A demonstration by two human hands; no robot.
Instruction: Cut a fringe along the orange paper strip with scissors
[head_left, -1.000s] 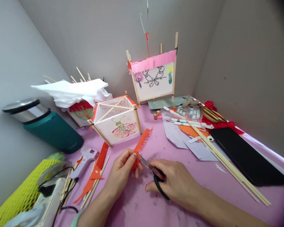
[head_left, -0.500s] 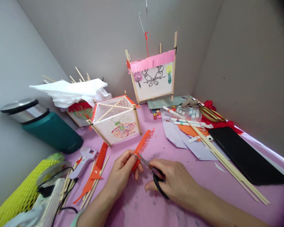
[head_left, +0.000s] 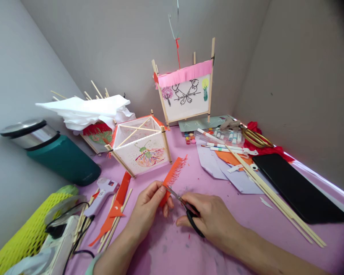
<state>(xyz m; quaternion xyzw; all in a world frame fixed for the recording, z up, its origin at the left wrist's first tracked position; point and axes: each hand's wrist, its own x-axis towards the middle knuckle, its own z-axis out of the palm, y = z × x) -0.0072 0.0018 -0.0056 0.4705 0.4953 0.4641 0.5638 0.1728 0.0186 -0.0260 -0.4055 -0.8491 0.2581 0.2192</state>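
My left hand (head_left: 151, 204) pinches a strip of orange-red paper (head_left: 174, 172) near its lower end. Fine fringe cuts line the strip's right edge in its upper part. In my right hand (head_left: 212, 214) is a pair of black-handled scissors (head_left: 193, 220), its blades meeting the strip just beside my left thumb. Behind my hands stands a paper lantern (head_left: 149, 152) with wooden corner sticks and a drawn butterfly. Left of my left hand, a longer orange-red paper piece (head_left: 114, 212) lies over thin wooden sticks (head_left: 110, 233).
A lilac glue gun (head_left: 101, 196), a power strip (head_left: 61, 244) and a teal bottle (head_left: 63, 156) stand at the left. A lantern with pink fringe (head_left: 186, 91) hangs behind. Paper sheets, markers, wooden sticks (head_left: 278, 202) and a black tablet-like slab (head_left: 298, 191) lie right.
The scissors' handles have drawn slightly closer together, and the blades look more closed at the strip's edge. My left hand and the strip stay almost where they were.
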